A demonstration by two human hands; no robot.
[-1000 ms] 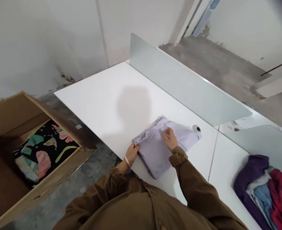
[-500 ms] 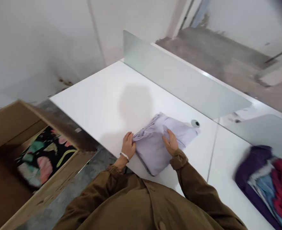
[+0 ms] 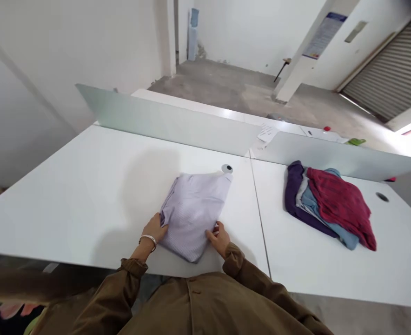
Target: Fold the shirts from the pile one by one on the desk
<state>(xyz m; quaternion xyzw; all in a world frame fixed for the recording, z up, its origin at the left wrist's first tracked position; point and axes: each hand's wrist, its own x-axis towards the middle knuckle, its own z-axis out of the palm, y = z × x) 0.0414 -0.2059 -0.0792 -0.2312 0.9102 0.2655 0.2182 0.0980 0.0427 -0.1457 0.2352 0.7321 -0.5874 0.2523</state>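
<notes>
A folded pale lilac garment [image 3: 195, 209] with fine stripes lies on the white table [image 3: 69, 195], near its front edge. My left hand [image 3: 155, 229], with a bracelet at the wrist, grips the garment's left edge between thumb and fingers. At the lower right edge, my right hand [image 3: 219, 238] has its thumb on top of the cloth and its fingers curled at the side, pinching that edge. The garment's far right corner reaches a round cable hole [image 3: 227, 168].
Purple, blue and red clothes [image 3: 338, 204] are piled on the table's right part. A frosted divider [image 3: 170, 118] runs along the back. A cardboard box [image 3: 62, 316] with patterned cloth [image 3: 12, 311] shows at the lower left. Papers [image 3: 267, 133] lie beyond the divider.
The view has turned right, showing more of the clothes pile and less of the box. My right hand has moved from the garment's top to its lower right edge. The garment looks flatter and neater.
</notes>
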